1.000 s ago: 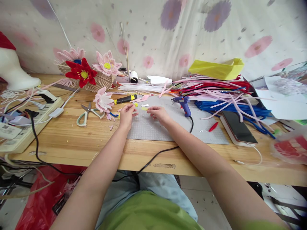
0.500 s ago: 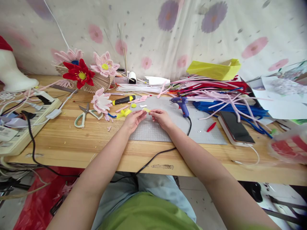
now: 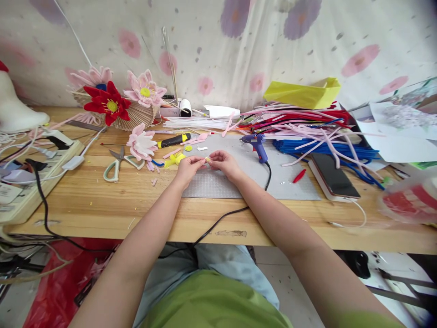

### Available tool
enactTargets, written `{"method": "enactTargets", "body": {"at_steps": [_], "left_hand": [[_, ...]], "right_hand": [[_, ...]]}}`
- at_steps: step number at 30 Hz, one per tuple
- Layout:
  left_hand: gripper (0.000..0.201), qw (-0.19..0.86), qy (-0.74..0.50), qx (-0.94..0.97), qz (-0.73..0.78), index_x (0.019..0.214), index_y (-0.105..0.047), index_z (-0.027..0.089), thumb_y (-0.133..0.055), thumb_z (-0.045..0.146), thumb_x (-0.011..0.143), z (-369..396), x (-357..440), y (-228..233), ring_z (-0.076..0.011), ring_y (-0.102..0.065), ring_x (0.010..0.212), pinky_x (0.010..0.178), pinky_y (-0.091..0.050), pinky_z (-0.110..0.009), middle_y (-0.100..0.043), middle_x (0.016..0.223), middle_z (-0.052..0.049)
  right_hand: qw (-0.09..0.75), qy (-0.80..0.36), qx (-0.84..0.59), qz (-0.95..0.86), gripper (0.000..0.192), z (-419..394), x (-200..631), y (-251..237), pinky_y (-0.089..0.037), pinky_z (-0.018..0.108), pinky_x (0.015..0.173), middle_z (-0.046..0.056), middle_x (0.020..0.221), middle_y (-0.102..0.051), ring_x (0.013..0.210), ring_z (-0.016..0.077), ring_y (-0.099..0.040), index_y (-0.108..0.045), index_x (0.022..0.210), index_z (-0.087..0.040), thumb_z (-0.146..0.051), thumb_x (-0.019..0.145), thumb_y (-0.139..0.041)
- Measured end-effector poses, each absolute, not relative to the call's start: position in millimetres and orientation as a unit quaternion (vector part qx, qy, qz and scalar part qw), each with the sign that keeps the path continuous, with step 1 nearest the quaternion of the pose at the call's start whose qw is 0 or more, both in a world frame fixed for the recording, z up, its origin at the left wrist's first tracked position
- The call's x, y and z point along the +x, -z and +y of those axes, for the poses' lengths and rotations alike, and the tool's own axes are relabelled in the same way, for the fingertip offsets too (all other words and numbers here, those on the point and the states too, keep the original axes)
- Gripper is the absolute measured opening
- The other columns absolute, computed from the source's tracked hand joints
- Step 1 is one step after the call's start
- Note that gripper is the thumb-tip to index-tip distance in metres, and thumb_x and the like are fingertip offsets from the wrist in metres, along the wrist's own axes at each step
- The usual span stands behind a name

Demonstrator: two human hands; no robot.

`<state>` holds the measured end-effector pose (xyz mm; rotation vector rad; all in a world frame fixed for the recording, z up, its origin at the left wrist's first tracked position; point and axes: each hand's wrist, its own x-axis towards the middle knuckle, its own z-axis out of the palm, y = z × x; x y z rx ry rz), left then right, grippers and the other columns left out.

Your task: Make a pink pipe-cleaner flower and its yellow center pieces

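Observation:
Over the grey cutting mat (image 3: 218, 184), my left hand (image 3: 190, 170) and my right hand (image 3: 223, 164) meet fingertip to fingertip. Between them they pinch a small yellow piece (image 3: 207, 159), mostly covered by the fingers; its exact kind cannot be made out. Just left of my left hand lies a bundle of yellow strips (image 3: 175, 159). A round yellow disc (image 3: 188, 148) and a white scrap (image 3: 202, 148) rest beyond the fingers. To the right of my right hand, a blue glue gun (image 3: 256, 146) lies on the mat with its cord running toward me.
At left are scissors (image 3: 118, 164), a pink-white fuzzy flower (image 3: 141, 143), a black-yellow utility knife (image 3: 174, 140) and a power strip (image 3: 44, 182). Pipe cleaners (image 3: 321, 148) are heaped at back right, near a phone (image 3: 334, 175). A red flower (image 3: 109, 105) stands at back left.
The fingers have closed further round the yellow piece, so less of it shows. My fingertips are now closer together. The whole view has shifted slightly.

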<state>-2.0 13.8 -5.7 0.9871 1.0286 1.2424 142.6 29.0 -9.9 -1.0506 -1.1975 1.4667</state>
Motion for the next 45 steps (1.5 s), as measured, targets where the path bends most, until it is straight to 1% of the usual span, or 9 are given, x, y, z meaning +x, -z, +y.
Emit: {"method": "enactTargets", "body": {"at_steps": [5,8,12,16,23,30,34,45], "left_hand": [[0.02,0.536,-0.527,0.469,0.463,0.07,-0.066,0.012,-0.072,0.028,0.059,16,-3,12,-0.0163,-0.061,0.079,0.077,-0.05,-0.035,-0.068,0.084,-0.006],[0.017,0.469,-0.526,0.529,0.472,0.071,-0.066,0.014,-0.067,0.029,0.063,18,-5,16,-0.0174,-0.061,0.083,0.073,-0.05,-0.032,-0.067,0.092,-0.007],[0.012,0.358,-0.506,0.608,0.495,0.073,-0.066,0.015,-0.061,0.025,0.068,19,-7,19,-0.0168,-0.061,0.082,0.068,-0.05,-0.029,-0.066,0.09,-0.007],[0.011,0.315,-0.494,0.628,0.512,0.073,-0.066,0.016,-0.059,0.024,0.07,19,-8,19,-0.0168,-0.061,0.082,0.068,-0.05,-0.028,-0.067,0.087,-0.007],[0.01,0.307,-0.497,0.621,0.523,0.071,-0.065,0.016,-0.059,0.024,0.07,19,-7,17,-0.0153,-0.061,0.079,0.065,-0.049,-0.025,-0.066,0.084,-0.006],[0.007,0.311,-0.496,0.61,0.534,0.067,-0.065,0.017,-0.062,0.023,0.065,16,-6,15,-0.0148,-0.059,0.076,0.068,-0.047,-0.025,-0.066,0.08,-0.004],[0.005,0.31,-0.483,0.612,0.544,0.066,-0.065,0.017,-0.062,0.021,0.065,16,-6,14,-0.0153,-0.059,0.076,0.07,-0.047,-0.026,-0.066,0.079,-0.004],[0.01,0.32,-0.454,0.623,0.551,0.072,-0.069,0.017,-0.061,0.02,0.066,12,-5,7,-0.0186,-0.061,0.082,0.079,-0.047,-0.032,-0.068,0.084,-0.007]], "right_hand": [[0.494,-0.592,-0.444,-0.458,0.037,31,144,12,-0.045,0.022,0.056,-0.004,0.061,-0.057,0.054,0.0066,-0.052,-0.053,0.072,-0.017,-0.025,0.045,-0.078],[0.483,-0.612,-0.448,-0.437,0.037,33,145,12,-0.045,0.022,0.057,-0.004,0.06,-0.057,0.054,0.0069,-0.053,-0.053,0.072,-0.017,-0.022,0.046,-0.078],[0.481,-0.645,-0.435,-0.404,0.037,33,145,11,-0.045,0.022,0.058,-0.003,0.063,-0.06,0.055,0.0068,-0.055,-0.054,0.073,-0.016,-0.02,0.045,-0.078],[0.477,-0.663,-0.423,-0.392,0.037,33,146,10,-0.044,0.021,0.057,-0.003,0.065,-0.062,0.054,0.0062,-0.054,-0.054,0.073,-0.016,-0.019,0.044,-0.078],[0.465,-0.657,-0.433,-0.406,0.039,32,144,9,-0.044,0.021,0.057,-0.002,0.067,-0.064,0.056,0.0066,-0.055,-0.053,0.073,-0.016,-0.019,0.044,-0.078],[0.455,-0.644,-0.442,-0.428,0.033,31,142,8,-0.044,0.021,0.056,-0.003,0.064,-0.06,0.056,0.0067,-0.053,-0.054,0.074,-0.017,-0.018,0.05,-0.076],[0.458,-0.641,-0.446,-0.424,0.03,31,141,9,-0.043,0.021,0.055,-0.002,0.065,-0.06,0.057,0.0071,-0.053,-0.054,0.073,-0.017,-0.016,0.05,-0.074],[0.461,-0.625,-0.45,-0.44,0.031,32,140,11,-0.043,0.02,0.052,-0.003,0.065,-0.06,0.056,0.0067,-0.053,-0.053,0.074,-0.017,-0.015,0.049,-0.071]]}}
